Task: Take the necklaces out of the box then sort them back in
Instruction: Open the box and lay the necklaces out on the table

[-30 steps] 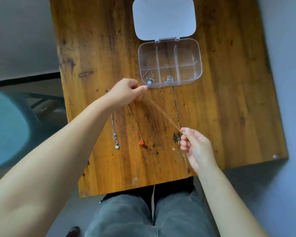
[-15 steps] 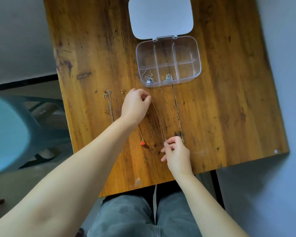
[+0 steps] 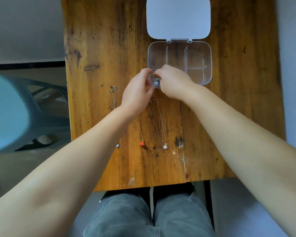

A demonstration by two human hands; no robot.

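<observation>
A clear compartment box (image 3: 198, 53) with its lid (image 3: 178, 17) flipped open lies at the table's far side. Both hands meet at its near-left compartment. My left hand (image 3: 137, 93) and my right hand (image 3: 173, 82) pinch a silver necklace (image 3: 156, 81) with a pale pendant that still sits in that compartment. Three necklaces lie stretched out on the wood: a silver one (image 3: 114, 98) at the left, partly under my left arm, a gold chain with a red pendant (image 3: 142, 143), and a gold chain with a white flower pendant (image 3: 165, 145).
The wooden table (image 3: 92, 48) is narrow, its near edge just above my knees in grey jeans (image 3: 143, 214). A light blue plastic stool (image 3: 12, 110) stands on the floor to the left. My right hand hides the box's near-middle compartment.
Both hands let go of the flower-pendant chain, which now lies flat on the table, and moved up to the box's near-left compartment, closing on the silver necklace there.
</observation>
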